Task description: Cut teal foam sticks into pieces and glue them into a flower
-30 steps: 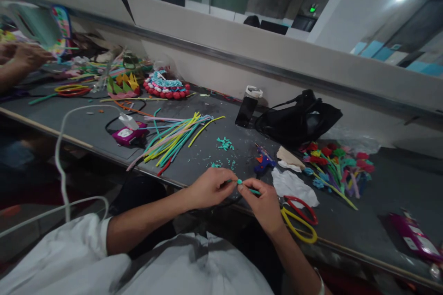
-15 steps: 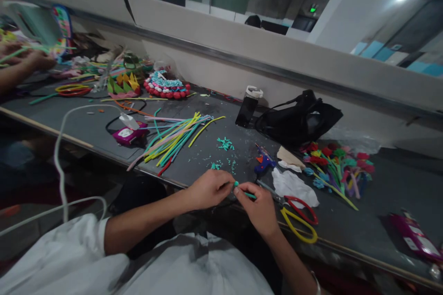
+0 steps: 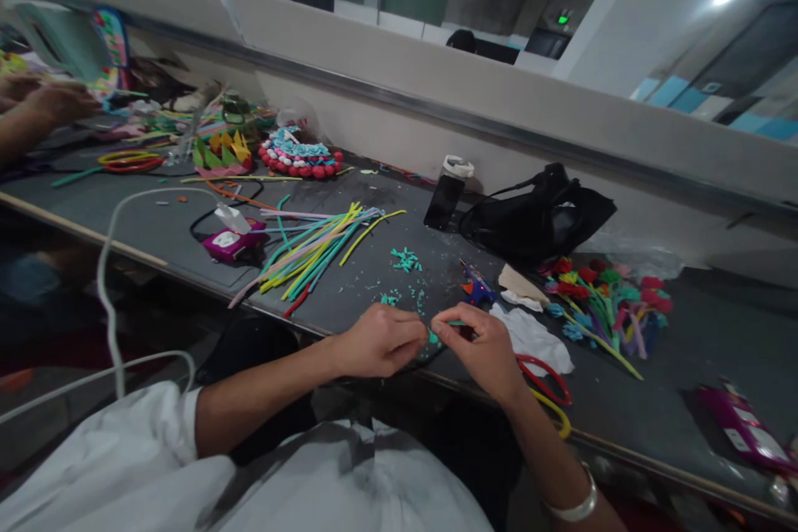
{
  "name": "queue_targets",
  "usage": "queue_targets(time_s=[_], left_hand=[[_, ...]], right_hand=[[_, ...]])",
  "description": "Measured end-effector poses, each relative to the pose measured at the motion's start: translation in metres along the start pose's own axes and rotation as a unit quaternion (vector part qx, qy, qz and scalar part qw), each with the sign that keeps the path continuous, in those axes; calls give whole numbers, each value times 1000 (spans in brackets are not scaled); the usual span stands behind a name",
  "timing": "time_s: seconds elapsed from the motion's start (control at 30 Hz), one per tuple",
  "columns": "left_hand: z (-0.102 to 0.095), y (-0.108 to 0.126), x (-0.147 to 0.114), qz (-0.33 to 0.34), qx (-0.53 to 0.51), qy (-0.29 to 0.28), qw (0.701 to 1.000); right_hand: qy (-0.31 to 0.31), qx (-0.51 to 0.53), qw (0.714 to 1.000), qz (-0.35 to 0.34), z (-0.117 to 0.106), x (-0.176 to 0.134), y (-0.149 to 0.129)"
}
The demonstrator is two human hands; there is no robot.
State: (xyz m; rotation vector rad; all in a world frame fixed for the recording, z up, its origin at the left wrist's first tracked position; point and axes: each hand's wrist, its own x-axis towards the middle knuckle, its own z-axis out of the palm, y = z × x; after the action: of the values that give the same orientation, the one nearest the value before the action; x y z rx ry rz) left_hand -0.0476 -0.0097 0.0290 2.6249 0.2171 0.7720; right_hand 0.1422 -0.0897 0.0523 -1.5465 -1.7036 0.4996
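Just above the table's front edge, my left hand [image 3: 387, 342] and my right hand [image 3: 483, 349] meet fingertip to fingertip. A green pipe cleaner [image 3: 457, 323] is pinched between the thumb and forefinger of my right hand, its short stem showing over the fingers. A small green bit shows between the two hands, against the closed fingertips of my left hand; its exact shape is too small to tell. Beyond the hands lie a small heap of cut green pieces [image 3: 406, 259] and a scatter of green crumbs. A bundle of coloured pipe cleaners [image 3: 317, 253] lies to the left.
A blue glue gun [image 3: 478, 289], white tissue [image 3: 533, 339] and red-and-yellow-handled scissors [image 3: 545, 382] lie by my right hand. Behind are a bottle [image 3: 445, 195], a black bag [image 3: 542, 216] and pipe-cleaner flowers [image 3: 614, 299]. A purple box [image 3: 232, 241] sits left; another person's hands [image 3: 53, 100] work far left.
My right hand has moved slightly up and right, turning the green stem upward, and now covers part of the scissors' handles. My left hand has stayed nearly in place.
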Motion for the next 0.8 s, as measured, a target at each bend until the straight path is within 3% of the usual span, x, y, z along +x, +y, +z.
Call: queue_targets(time_s=[0.23,0.4,0.67,0.8], left_hand=[[2,-4,-3,-59,-34,32,997],[-1,-1,0,-33,-80,26,996],[-3,4,0,-46,-131,121,983],[6,0,0,-75,-108,128,983]], right_hand=[[15,44,997,61,8,0,2],[-2,79,994,74,8,2,-1],[-23,181,973,138,29,-8,9],[0,184,971,153,40,-19,2]])
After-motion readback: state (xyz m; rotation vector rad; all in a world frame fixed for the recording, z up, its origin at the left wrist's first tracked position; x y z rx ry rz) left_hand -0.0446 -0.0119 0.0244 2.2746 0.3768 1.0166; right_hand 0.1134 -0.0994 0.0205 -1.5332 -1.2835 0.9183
